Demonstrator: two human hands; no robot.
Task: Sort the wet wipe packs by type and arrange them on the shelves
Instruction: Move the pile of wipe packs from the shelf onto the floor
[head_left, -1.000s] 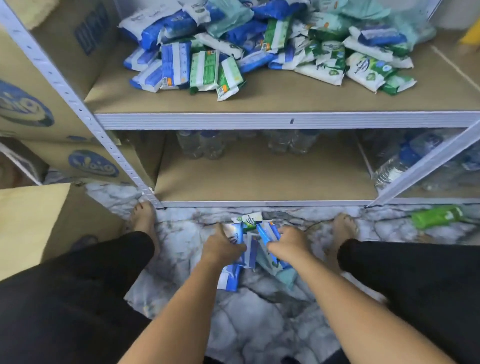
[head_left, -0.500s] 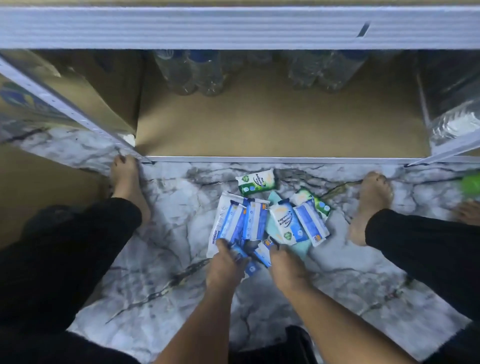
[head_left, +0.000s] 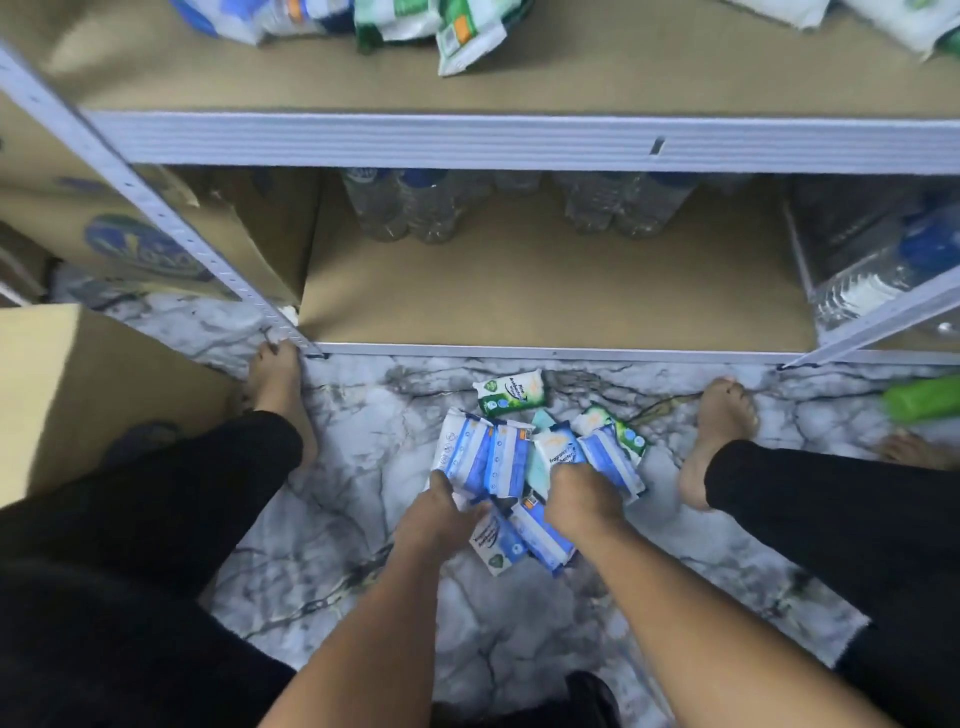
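Several blue-and-white wet wipe packs (head_left: 506, 457) lie in a small pile on the marble-patterned floor between my feet. My left hand (head_left: 441, 512) grips the near end of the leftmost blue packs (head_left: 465, 449). My right hand (head_left: 582, 493) grips the blue packs on the right side (head_left: 608, 457). Two more blue packs (head_left: 519, 540) lie under and between my wrists. A green-and-white pack (head_left: 511, 392) lies apart, nearer the shelf, and another green one (head_left: 621, 428) peeks out behind the pile. More mixed packs (head_left: 457, 26) sit heaped on the upper shelf (head_left: 519, 140).
The bottom shelf board (head_left: 545, 291) holds water bottles (head_left: 410, 208) at the back and more bottles (head_left: 883, 270) at the right. Cardboard boxes (head_left: 78, 395) stand at the left. A green object (head_left: 922, 397) lies on the floor at the right. My bare feet flank the pile.
The view has tilted up from half a second ago, bringing the upper shelf back in. My right hand has moved forward and right onto the right-hand blue packs.
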